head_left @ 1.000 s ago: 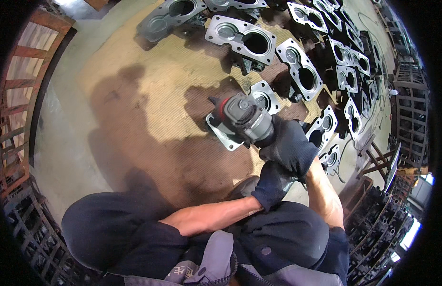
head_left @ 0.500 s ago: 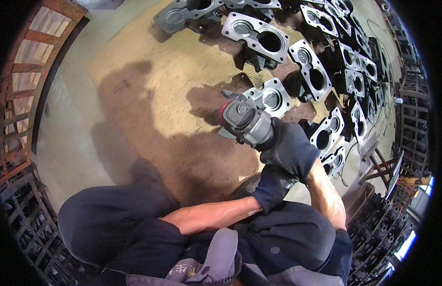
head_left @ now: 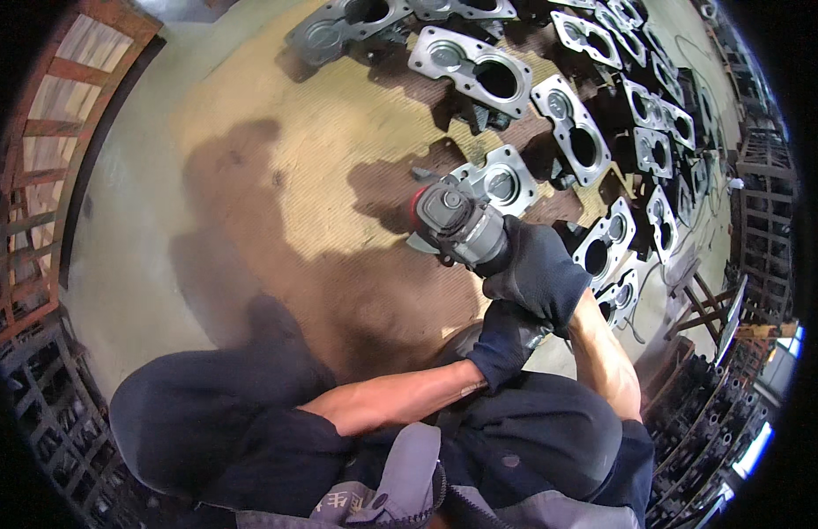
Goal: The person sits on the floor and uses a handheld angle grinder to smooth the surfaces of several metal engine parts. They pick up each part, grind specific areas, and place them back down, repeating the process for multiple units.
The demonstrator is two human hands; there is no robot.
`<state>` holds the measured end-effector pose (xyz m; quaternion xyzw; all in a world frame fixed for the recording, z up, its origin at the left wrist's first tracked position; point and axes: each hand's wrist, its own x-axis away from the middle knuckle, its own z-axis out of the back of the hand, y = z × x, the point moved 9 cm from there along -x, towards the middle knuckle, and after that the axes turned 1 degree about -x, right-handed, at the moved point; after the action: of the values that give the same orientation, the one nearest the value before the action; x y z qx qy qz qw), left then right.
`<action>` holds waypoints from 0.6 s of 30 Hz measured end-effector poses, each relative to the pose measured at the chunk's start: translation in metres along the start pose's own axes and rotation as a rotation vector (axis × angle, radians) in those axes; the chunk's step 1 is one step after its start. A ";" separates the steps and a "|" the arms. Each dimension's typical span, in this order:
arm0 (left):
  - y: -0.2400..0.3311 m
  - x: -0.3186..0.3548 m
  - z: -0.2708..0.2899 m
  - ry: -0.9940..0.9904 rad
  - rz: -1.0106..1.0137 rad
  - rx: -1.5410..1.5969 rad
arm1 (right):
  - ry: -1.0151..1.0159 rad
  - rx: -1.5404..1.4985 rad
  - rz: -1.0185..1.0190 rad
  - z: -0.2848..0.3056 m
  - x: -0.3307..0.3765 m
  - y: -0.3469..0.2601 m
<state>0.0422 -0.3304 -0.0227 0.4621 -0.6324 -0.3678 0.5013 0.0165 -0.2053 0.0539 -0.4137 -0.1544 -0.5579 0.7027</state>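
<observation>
Both my hands wear dark knit gloves and grip one angle grinder (head_left: 451, 212). My right hand (head_left: 539, 275) is wrapped round its body just behind the gear head. Lower down, my left hand (head_left: 508, 342) closes round the rear end, its fingers partly hidden by the right hand and wrist. The grinder head lies over the near left side of a machined metal casting (head_left: 502, 182) with a round recess. That head hides part of the casting, and I cannot make out whether the disc touches it.
Several similar castings, such as one with a large bore (head_left: 472, 70), stand ahead and to the right. They rest on a brown ribbed sheet (head_left: 312, 203). Slatted crates (head_left: 52, 167) line the left side. A cable (head_left: 634, 328) and a small stand (head_left: 704, 304) are at right.
The grinder head has shifted very slightly to the right. My hands keep the same grip, and the castings look almost unchanged.
</observation>
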 end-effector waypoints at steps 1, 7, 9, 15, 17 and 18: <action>0.002 -0.006 -0.005 -0.016 -0.013 -0.020 | 0.001 0.009 -0.025 0.004 0.001 0.005; 0.008 0.002 -0.017 -0.116 0.036 0.049 | 0.076 -0.051 0.009 0.001 0.007 0.029; -0.008 0.016 -0.006 0.019 -0.027 0.037 | 0.048 -0.046 0.036 -0.008 0.008 0.018; -0.047 0.004 -0.033 -0.215 0.156 0.154 | 0.076 -0.122 0.007 0.008 0.009 0.029; -0.042 -0.002 -0.058 -0.362 0.239 0.106 | 0.099 -0.100 -0.027 0.018 0.017 0.049; -0.043 -0.003 -0.062 -0.404 0.269 0.082 | 0.102 -0.096 -0.027 0.017 0.017 0.055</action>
<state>0.1126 -0.3411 -0.0497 0.3108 -0.7900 -0.3567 0.3900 0.0765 -0.2015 0.0533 -0.4157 -0.0971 -0.5944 0.6815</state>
